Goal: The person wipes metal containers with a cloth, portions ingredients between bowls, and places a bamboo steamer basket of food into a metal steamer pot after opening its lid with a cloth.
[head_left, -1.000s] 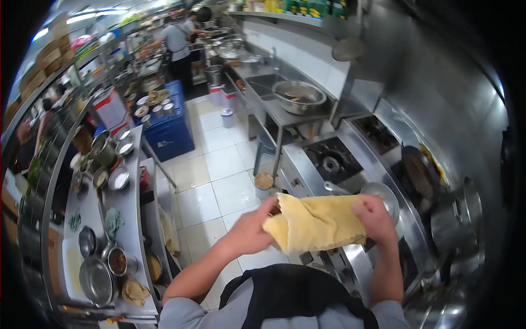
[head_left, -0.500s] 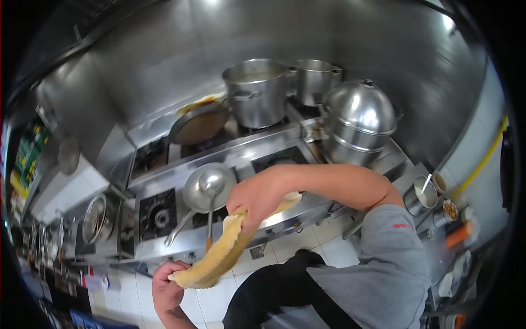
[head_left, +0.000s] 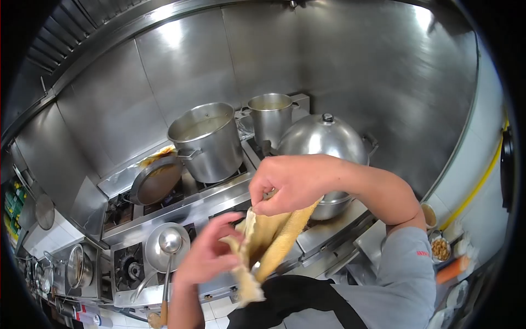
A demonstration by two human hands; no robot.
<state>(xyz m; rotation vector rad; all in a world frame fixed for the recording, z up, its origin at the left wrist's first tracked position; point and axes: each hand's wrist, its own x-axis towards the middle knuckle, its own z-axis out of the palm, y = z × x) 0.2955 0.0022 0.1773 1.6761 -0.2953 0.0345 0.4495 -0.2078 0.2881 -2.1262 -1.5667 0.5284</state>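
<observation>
My right hand (head_left: 287,189) is closed in a pinch on the top edge of a yellow towel (head_left: 293,236), which hangs folded in front of my apron. Beside the towel's pale left edge is my left hand (head_left: 211,249), slightly blurred, its thumb and fingers apart. The fingertips reach the cloth, but no firm grip shows. Below and left of that hand, a wok (head_left: 159,252) with a ladle (head_left: 170,241) in it rests on the front of the stove.
A large stockpot (head_left: 211,148), a smaller pot (head_left: 270,123) and a tilted wok (head_left: 156,183) stand at the back. Right of them is a domed steamer (head_left: 323,137). A bowl of nuts (head_left: 440,249) sits at the far right, and a lidded pan (head_left: 80,268) at the left.
The towel, stretched diagonally between both hands before, is now bunched and hangs from my right hand. My left hand has risen towards the right hand and its fingers have opened. The view has shifted.
</observation>
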